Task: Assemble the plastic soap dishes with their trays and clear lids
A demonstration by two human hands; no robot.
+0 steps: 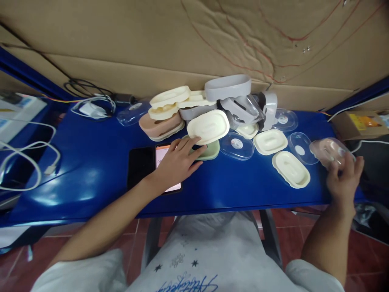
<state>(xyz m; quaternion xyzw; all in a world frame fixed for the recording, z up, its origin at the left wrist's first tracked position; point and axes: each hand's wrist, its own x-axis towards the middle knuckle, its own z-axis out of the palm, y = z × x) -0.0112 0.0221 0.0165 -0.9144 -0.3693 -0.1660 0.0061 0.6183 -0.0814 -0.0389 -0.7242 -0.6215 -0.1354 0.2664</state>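
Observation:
My left hand (180, 159) reaches over a phone (174, 187) with a lit screen. Its fingers are spread, nothing is gripped in them, and the tips lie at the lower edge of a cream oval tray (209, 125) and over a pale green tray (212, 151). At the right end of the table, my right hand (345, 176) is closed on the edge of a clear plastic lid (328, 149). Beside that lid lie another clear lid (302, 148) with a round white sticker and two cream trays, one nearer me (291, 169) and one farther back (270, 142).
Oval boxes and trays in grey (227, 87), pinkish brown (161, 125) and cream (170, 96) are heaped at the back. A dark phone (140, 166) lies beside the lit one. Coiled cables (94, 106) sit back left; a cardboard box (360, 125) stands far right.

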